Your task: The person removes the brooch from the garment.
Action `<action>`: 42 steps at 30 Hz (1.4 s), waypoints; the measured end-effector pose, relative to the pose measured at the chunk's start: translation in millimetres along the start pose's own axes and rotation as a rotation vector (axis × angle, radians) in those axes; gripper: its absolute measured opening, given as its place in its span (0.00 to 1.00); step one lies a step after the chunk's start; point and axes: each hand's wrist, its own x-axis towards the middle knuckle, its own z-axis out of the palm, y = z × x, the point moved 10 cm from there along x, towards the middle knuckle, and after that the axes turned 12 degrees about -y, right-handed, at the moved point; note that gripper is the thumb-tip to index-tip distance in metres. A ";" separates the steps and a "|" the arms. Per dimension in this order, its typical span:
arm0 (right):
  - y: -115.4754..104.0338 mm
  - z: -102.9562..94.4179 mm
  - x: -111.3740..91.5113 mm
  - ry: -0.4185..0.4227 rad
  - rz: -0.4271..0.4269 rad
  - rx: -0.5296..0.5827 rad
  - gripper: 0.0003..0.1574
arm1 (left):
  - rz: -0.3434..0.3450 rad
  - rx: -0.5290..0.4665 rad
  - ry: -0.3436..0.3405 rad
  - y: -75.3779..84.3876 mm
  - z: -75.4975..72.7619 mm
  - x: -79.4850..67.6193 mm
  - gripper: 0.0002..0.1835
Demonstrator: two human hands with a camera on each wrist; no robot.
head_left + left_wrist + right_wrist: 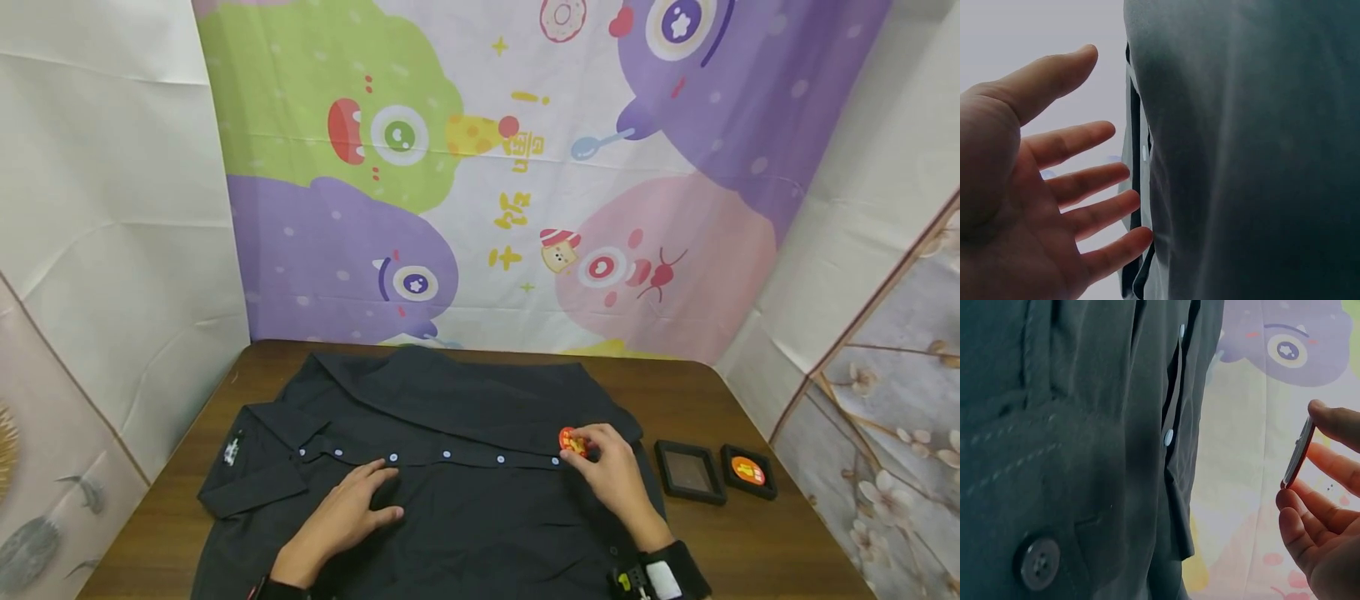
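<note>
A dark shirt point(457, 517) lies spread over the table, with a row of pale buttons point(447, 454) running across it. My right hand point(611, 471) pinches a round red and yellow badge point(572, 442) by its rim, over the right end of the button row. In the right wrist view the badge point(1299, 453) is edge-on, its silvery back towards the shirt. My left hand point(341, 521) is over the shirt's left half with fingers spread, fingertips close to a button. The left wrist view shows the left palm point(1041, 194) holding nothing.
Right of the shirt stand two small black square frames on the brown table point(795, 550): a bare one point(690, 472) and another point(748, 472) with an orange-red round piece inside. A white patch point(233, 450) marks the folded sleeve. A cartoon cloth point(510, 317) hangs behind.
</note>
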 end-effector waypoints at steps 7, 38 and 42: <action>5.9 -7.6 -1.9 0.030 0.006 -0.001 0.19 | 0.001 -0.003 0.009 -0.9 -0.6 -1.1 0.31; 33.9 -35.8 -9.5 0.106 0.054 -0.059 0.19 | 0.004 0.022 0.004 -2.0 -0.4 -0.9 0.29; 34.9 -39.7 -8.3 0.107 0.052 -0.065 0.19 | -0.005 0.027 0.009 -3.7 0.2 -0.5 0.29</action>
